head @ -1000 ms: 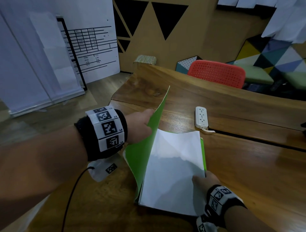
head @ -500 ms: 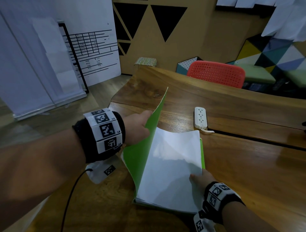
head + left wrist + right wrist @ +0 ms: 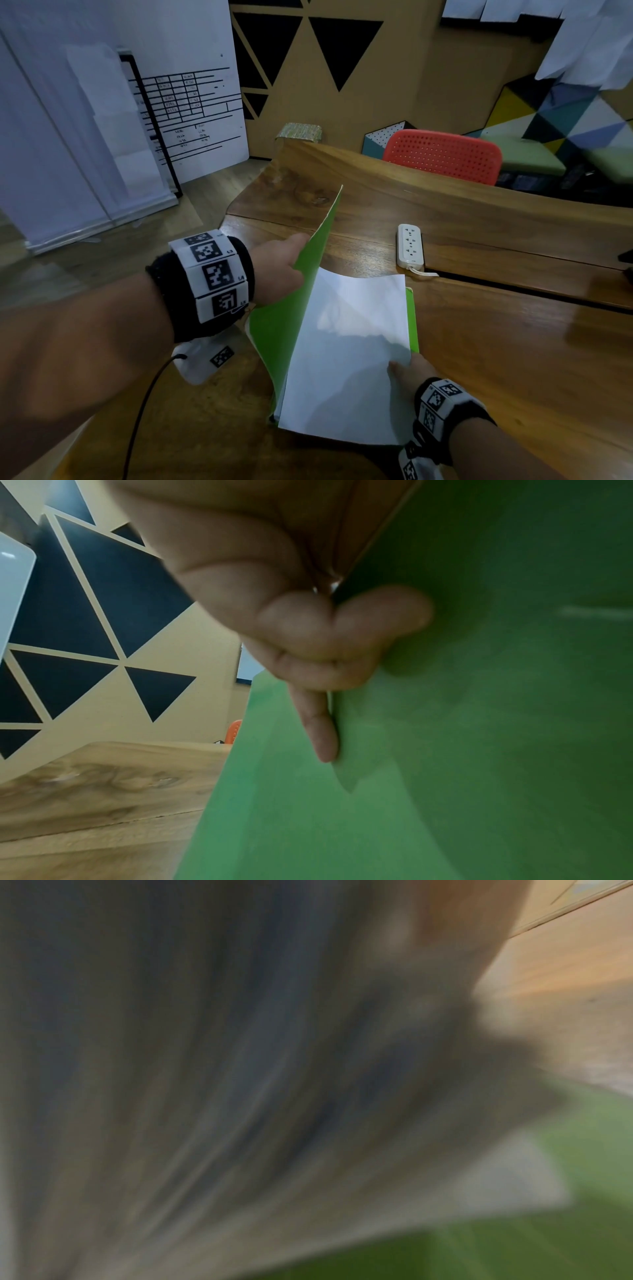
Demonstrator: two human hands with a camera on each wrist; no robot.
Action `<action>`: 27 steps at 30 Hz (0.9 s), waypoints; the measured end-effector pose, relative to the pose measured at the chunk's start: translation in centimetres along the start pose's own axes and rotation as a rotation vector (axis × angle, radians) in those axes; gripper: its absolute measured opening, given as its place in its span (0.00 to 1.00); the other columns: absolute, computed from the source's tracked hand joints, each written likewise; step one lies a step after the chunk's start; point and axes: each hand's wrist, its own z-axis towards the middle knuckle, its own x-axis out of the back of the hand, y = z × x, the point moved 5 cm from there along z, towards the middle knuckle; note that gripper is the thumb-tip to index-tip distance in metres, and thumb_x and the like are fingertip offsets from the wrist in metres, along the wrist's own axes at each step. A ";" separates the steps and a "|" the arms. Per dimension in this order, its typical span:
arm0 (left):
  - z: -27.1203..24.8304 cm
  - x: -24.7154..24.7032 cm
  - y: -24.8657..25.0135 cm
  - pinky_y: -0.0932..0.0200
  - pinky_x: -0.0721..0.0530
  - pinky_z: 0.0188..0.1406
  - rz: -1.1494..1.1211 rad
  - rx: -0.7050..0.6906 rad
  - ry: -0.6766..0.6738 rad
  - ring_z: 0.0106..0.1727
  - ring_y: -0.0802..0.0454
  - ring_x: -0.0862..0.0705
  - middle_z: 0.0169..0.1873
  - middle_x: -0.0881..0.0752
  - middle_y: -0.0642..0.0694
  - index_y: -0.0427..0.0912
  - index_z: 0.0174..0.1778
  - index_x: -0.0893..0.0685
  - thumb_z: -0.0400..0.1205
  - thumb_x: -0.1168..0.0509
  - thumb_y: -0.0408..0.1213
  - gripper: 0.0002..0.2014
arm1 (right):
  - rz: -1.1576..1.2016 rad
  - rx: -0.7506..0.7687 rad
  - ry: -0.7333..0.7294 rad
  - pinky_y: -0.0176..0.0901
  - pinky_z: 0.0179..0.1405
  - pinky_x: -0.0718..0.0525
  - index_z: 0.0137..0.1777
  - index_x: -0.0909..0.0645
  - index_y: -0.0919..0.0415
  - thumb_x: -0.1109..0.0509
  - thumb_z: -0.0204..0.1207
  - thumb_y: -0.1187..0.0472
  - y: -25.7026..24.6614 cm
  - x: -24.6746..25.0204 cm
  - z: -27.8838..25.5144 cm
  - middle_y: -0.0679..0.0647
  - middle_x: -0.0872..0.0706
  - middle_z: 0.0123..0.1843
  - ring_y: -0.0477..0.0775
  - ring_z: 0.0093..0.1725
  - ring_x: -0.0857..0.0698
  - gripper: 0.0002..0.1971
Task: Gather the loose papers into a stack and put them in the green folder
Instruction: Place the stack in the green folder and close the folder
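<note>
The left hand (image 3: 279,270) reaches forward from a long bare forearm, wrist wrapped in a black band with printed marker tags. It pinches the raised front cover of the green folder (image 3: 294,308) by the cover's left edge; the left wrist view shows the thumb (image 3: 383,615) lying on the cover's inner face and the fingers (image 3: 318,729) curled against the other side. The cover stands steeply, its top corner pointing toward the far edge of the bench (image 3: 513,359).

The right hand (image 3: 409,375) comes in from the near right, also banded at the wrist. Its thumb lies on top of the stack of papers (image 3: 346,359) at the stack's right edge, gripping it; the fingers underneath are hidden. The right wrist view is too blurred to add more than pale paper (image 3: 240,1096) over green.

The papers lie inside the open folder, on its back cover, a strip of which shows green along the stack's right side. The stack's near edge overhangs the folder toward the near edge of the bench. The folder sits near the bench's left edge.

A white power strip (image 3: 410,246) lies beyond the folder, apart from it, beside a seam in the bench top. To the right of the folder bare wood stretches away. A red chair (image 3: 445,157) stands behind the far edge.
</note>
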 end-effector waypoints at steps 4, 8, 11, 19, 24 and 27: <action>-0.1 0.0 -0.1 0.58 0.25 0.45 -0.009 0.011 -0.001 0.51 0.49 0.22 0.65 0.21 0.42 0.52 0.78 0.42 0.79 0.45 0.33 0.30 | 0.011 -0.023 -0.003 0.41 0.53 0.26 0.68 0.23 0.68 0.39 0.81 0.53 -0.1 0.0 0.2 0.66 0.18 0.67 0.64 0.66 0.19 0.22; -0.2 0.0 0.1 0.59 0.27 0.45 0.010 0.021 0.006 0.49 0.51 0.24 0.66 0.21 0.42 0.53 0.78 0.43 0.80 0.45 0.33 0.30 | 0.026 -0.042 0.007 0.41 0.51 0.26 0.69 0.24 0.69 0.39 0.81 0.49 0.0 -0.3 0.4 0.65 0.18 0.68 0.64 0.66 0.19 0.25; -0.2 0.0 0.2 0.61 0.26 0.40 0.003 0.016 0.003 0.48 0.50 0.23 0.65 0.20 0.42 0.53 0.78 0.43 0.80 0.45 0.33 0.29 | 0.039 -0.064 0.030 0.43 0.58 0.24 0.71 0.26 0.70 0.39 0.81 0.49 0.0 -0.4 0.6 0.66 0.19 0.68 0.64 0.67 0.19 0.27; 0.4 0.0 0.2 0.58 0.25 0.47 -0.021 0.006 -0.006 0.51 0.49 0.23 0.66 0.21 0.42 0.53 0.78 0.43 0.79 0.45 0.32 0.30 | 0.019 -0.121 0.077 0.48 0.58 0.21 0.70 0.27 0.71 0.38 0.80 0.47 0.2 0.3 0.2 0.66 0.18 0.66 0.65 0.64 0.18 0.29; 0.5 0.2 0.1 0.60 0.26 0.43 -0.026 0.001 -0.001 0.49 0.50 0.22 0.63 0.20 0.43 0.52 0.77 0.41 0.79 0.45 0.33 0.29 | -0.053 -0.119 0.118 0.45 0.43 0.19 0.63 0.29 0.65 0.33 0.77 0.48 0.6 1.6 -0.4 0.61 0.16 0.57 0.60 0.55 0.15 0.23; 0.6 0.2 0.1 0.58 0.23 0.45 -0.021 -0.005 -0.005 0.51 0.48 0.20 0.62 0.19 0.43 0.52 0.76 0.39 0.79 0.44 0.33 0.28 | -0.152 -0.106 0.079 0.39 0.30 0.24 0.57 0.23 0.63 0.34 0.76 0.46 0.7 1.9 -0.2 0.57 0.13 0.50 0.55 0.47 0.13 0.20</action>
